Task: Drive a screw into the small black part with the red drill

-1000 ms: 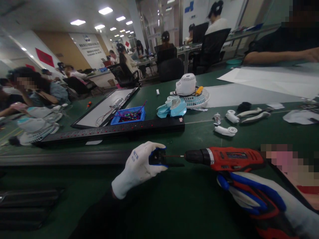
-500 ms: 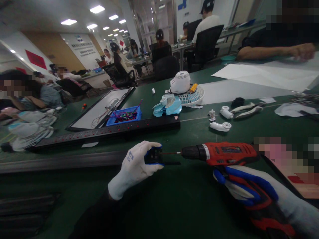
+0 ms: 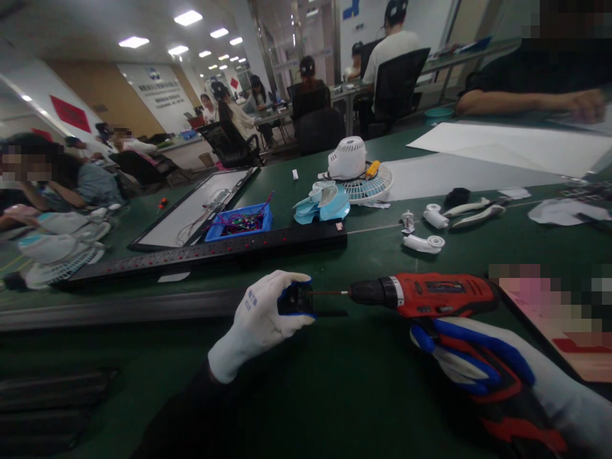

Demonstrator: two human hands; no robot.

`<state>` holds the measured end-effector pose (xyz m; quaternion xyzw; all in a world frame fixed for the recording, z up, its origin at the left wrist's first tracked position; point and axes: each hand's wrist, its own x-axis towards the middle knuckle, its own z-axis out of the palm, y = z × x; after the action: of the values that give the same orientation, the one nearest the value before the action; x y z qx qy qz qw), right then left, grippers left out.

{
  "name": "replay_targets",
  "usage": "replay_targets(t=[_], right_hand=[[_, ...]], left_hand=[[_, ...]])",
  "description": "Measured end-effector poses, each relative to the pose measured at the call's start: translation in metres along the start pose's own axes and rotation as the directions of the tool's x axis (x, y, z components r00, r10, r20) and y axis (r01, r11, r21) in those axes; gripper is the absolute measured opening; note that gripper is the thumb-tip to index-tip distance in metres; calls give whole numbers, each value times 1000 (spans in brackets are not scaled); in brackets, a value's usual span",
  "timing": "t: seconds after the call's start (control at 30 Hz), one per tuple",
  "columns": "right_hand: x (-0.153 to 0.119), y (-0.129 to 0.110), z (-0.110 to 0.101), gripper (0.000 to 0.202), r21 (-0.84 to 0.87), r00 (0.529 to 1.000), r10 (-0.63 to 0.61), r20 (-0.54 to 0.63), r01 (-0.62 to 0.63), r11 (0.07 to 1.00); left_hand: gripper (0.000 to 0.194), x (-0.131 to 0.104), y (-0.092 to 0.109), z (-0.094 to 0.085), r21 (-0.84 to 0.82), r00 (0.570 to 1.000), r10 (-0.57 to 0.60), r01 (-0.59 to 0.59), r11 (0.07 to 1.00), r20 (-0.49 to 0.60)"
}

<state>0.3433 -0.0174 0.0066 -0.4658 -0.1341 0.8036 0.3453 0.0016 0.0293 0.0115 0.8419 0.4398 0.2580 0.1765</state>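
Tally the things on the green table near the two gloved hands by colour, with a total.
Red: 1, the drill in the right hand.
Black: 2, the small part in the left hand and the long strip.
Blue: 1, the tray.
Total: 4.

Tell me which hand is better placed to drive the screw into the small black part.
Right. The right hand grips the red drill, its bit already at the small black part. The left hand is occupied pinching that part.
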Motion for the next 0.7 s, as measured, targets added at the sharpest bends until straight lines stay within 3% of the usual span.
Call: replay_targets(t=[0.1, 0.23, 0.4, 0.6, 0.7], right_hand=[[-2, -2, 1, 31, 66, 1000, 4, -6, -3, 998], [1, 1, -6, 23, 70, 994, 21, 108, -29, 997], [5, 5, -13, 37, 60, 997, 22, 72, -27, 998], [5, 3, -12, 35, 34, 995, 30, 95, -34, 999], [7, 6, -17, 34, 25, 999, -22, 42, 21, 999]], left_hand=[[56, 0, -1, 1, 2, 1000, 0, 0, 1000, -2], [57, 0, -3, 1, 3, 1000, -7, 7, 1000, 0], [57, 0, -2, 1, 15, 1000, -12, 12, 1000, 2], [56, 0, -2, 2, 13, 1000, -11, 11, 1000, -12], [57, 0, -3, 3, -3, 1000, -20, 20, 1000, -9]])
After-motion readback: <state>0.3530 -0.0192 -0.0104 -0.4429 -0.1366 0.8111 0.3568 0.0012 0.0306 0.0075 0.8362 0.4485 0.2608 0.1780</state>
